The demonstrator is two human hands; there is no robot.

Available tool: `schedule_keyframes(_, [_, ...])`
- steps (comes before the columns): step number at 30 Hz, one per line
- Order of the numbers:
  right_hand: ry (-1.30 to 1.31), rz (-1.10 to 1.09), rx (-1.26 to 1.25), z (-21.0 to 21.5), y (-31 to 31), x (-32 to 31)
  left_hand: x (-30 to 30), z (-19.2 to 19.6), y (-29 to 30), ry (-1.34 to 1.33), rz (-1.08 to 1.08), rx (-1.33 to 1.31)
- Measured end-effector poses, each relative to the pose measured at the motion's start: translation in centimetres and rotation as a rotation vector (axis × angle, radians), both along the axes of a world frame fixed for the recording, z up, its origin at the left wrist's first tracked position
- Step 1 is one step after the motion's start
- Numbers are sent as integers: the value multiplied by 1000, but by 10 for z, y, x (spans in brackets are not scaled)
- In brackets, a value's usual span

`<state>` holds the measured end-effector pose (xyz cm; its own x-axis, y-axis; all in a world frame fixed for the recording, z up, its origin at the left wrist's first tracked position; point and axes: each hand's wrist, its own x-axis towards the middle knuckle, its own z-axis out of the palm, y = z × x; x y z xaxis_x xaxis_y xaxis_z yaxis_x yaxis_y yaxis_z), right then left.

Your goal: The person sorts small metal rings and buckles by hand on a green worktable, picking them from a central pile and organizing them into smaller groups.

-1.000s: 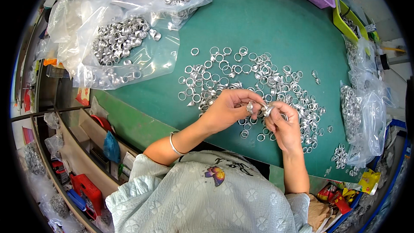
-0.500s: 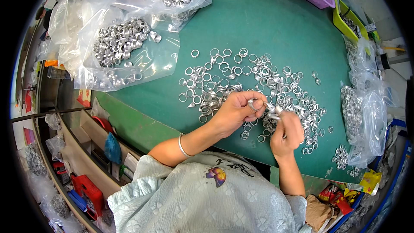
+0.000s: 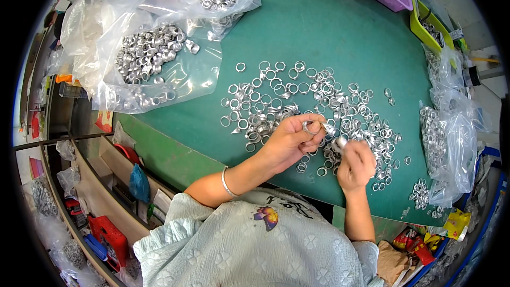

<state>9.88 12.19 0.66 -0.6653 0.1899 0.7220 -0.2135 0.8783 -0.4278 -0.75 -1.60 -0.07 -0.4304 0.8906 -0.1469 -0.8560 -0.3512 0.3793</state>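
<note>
Many silver metal rings (image 3: 366, 111) lie scattered over the green table top, in front of and around my hands. My left hand (image 3: 292, 137) pinches a silver ring (image 3: 308, 127) between thumb and fingertips, just above the loose rings. Close to its right, my right hand (image 3: 357, 166) is closed, its fingers smeared by motion. A blurred shiny silver piece (image 3: 340, 142) shows at its fingertips; it looks like another ring, but its shape is not clear. The two hands are a small gap apart.
Clear plastic bags (image 3: 186, 77) with more rings lie at the left and far left. A purple basket (image 3: 401, 1) and a green basket (image 3: 419, 15) of metal pieces stand far right. Another bag (image 3: 454, 149) of rings lies along the right edge, beside a small ring heap (image 3: 419, 194).
My right hand has drawn slightly right and away from the left, its fingers still blurred. My left hand keeps its pinch on the ring and has hardly moved.
</note>
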Motion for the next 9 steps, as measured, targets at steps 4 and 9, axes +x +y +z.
schedule_keyframes(4, [-406, -129, -359, 4, 5, 1, 0, -1, -3, 19, -15, -1])
schedule_keyframes(9, [-404, 108, -758, 15, -8, 5, 5, -4, -4, 57, -78, -99])
